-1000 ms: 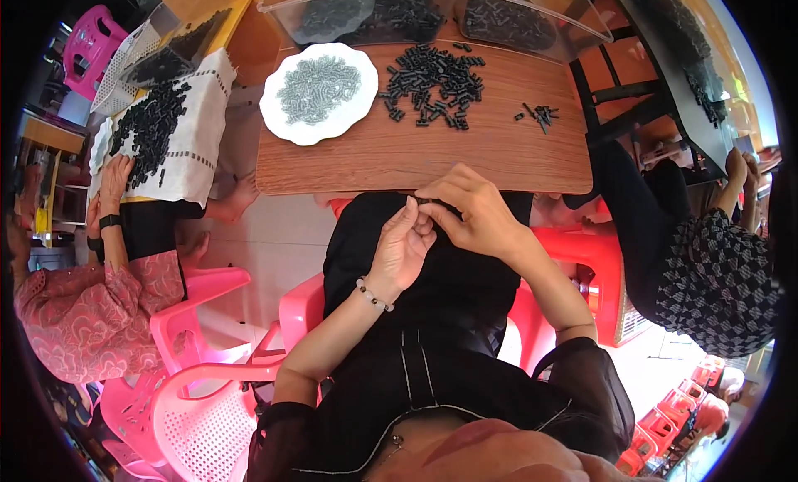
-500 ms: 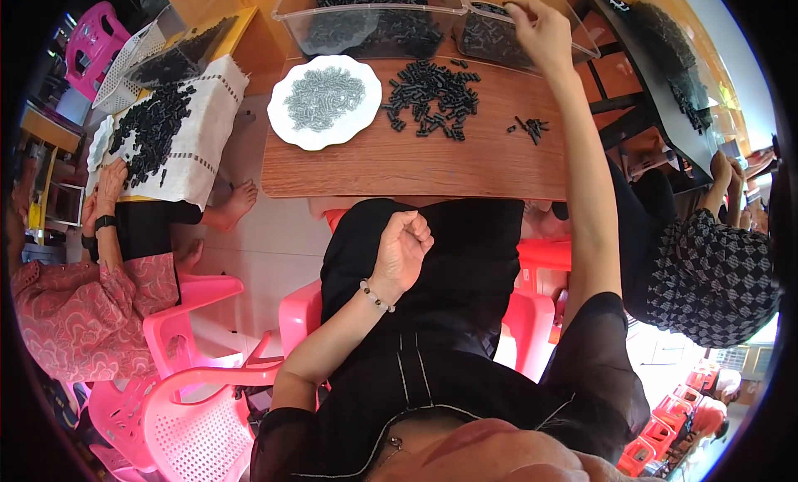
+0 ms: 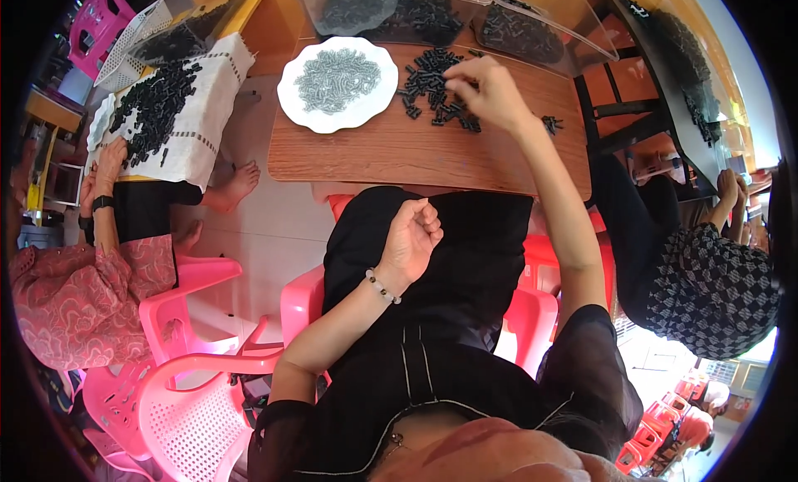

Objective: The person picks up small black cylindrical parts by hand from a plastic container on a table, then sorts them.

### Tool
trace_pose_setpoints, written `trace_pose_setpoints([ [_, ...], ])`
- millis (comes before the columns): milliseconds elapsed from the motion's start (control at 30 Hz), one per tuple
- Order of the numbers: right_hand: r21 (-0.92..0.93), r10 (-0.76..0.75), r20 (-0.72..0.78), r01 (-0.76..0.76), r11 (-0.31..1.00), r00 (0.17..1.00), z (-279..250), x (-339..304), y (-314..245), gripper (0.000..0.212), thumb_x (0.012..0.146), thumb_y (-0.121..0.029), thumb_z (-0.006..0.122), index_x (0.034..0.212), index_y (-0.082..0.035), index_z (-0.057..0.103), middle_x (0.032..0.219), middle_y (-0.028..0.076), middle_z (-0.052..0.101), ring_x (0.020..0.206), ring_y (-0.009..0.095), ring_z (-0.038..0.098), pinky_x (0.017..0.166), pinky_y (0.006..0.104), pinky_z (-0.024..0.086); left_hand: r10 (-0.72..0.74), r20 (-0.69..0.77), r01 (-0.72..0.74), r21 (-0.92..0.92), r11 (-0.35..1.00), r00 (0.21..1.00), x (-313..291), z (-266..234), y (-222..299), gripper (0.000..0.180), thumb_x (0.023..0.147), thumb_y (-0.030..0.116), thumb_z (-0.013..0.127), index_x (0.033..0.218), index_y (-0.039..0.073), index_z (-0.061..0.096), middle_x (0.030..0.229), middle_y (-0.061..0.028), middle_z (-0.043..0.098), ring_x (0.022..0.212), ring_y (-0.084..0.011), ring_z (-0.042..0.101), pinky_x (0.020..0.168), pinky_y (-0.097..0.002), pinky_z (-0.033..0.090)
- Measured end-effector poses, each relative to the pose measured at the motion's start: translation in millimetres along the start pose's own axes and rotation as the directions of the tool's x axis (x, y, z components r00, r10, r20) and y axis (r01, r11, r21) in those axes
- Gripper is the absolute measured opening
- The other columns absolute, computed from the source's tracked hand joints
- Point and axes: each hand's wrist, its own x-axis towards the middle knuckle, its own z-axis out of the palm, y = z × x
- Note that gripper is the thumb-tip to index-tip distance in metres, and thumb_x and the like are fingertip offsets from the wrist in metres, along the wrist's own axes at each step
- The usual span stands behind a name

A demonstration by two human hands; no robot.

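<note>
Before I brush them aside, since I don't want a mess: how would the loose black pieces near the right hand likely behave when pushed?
The black pieces would probably scatter separately, as they lie loosely jumbled. Their short, stick-like shapes might roll or skid on the flat tabletop. Each is probably light, being small beside the right hand.

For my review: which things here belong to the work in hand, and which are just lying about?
Apparently in use:
black pieces by the right hand
clear pieces on a white plate
clear bins
wooden table

Just around:
perforated pink chair
white basket, upper left
</note>
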Motion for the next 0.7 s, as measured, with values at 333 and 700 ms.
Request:
trace_pose_setpoints([
  [333, -0.109, 0.086, 0.099, -0.075, 0.991, 0.991, 24.2, -7.2, -4.5, 0.019, 0.082, -0.010, 0.068, 0.101, -0.007, 0.070, 0.086, 0.010, 0.067, 0.089, 0.027, 0.056, 0.080, 0.0365, 0.047, 0.009, -0.014, -0.009, -0.028, 1.000, 1.000, 0.9, 0.2, 2.8, 0.023, 0.090, 0.023, 0.060, 0.074, 0.013, 0.047, 0.072, 0.0024, 0.045, 0.067, -0.0114, 0.041, 0.065, -0.0256, 0.038],
  [700, 0.718, 0.361, 0.184, -0.376, 0.586, 0.914, 5.9, -33.1, -58.2, 0.019, 0.088, -0.012, 0.069, 0.104, -0.003, 0.069, 0.092, 0.000, 0.067, 0.083, 0.006, 0.060, 0.073, 0.0227, 0.046, 0.326, -0.001, -0.317, 0.227, 0.921, 0.945, -1.4, 8.2, 10.4, 0.018, 0.094, 0.025, 0.061, 0.104, 0.010, 0.063, 0.090, 0.0009, 0.062, 0.067, -0.0040, 0.050, 0.061, -0.0189, 0.040],
])
